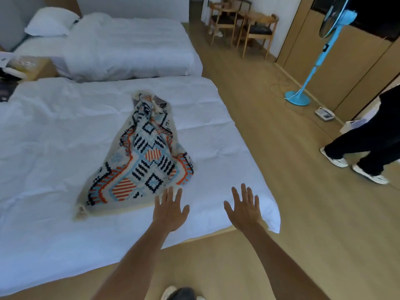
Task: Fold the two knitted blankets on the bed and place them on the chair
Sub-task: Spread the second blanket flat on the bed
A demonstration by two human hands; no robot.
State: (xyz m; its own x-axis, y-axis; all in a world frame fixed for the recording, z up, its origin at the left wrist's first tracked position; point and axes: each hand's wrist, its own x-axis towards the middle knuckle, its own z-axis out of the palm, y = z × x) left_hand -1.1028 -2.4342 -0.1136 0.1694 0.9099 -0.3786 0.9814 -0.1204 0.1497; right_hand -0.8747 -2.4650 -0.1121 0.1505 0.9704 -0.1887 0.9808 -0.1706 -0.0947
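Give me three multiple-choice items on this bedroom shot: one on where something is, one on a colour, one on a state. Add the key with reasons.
1. Where does the patterned knitted blanket lie?
A. on the near bed
B. on a chair
C. on the floor

2. What colour is the standing fan?
A. red
B. light blue
C. black

3. How are the left hand and right hand?
A. both gripping the blanket
B. both clenched in fists
C. both open, fingers spread

Key: 1 A, it lies rumpled on the near bed's white cover. 2 B, its pole and base are light blue. 3 C, straight fingers hold nothing.
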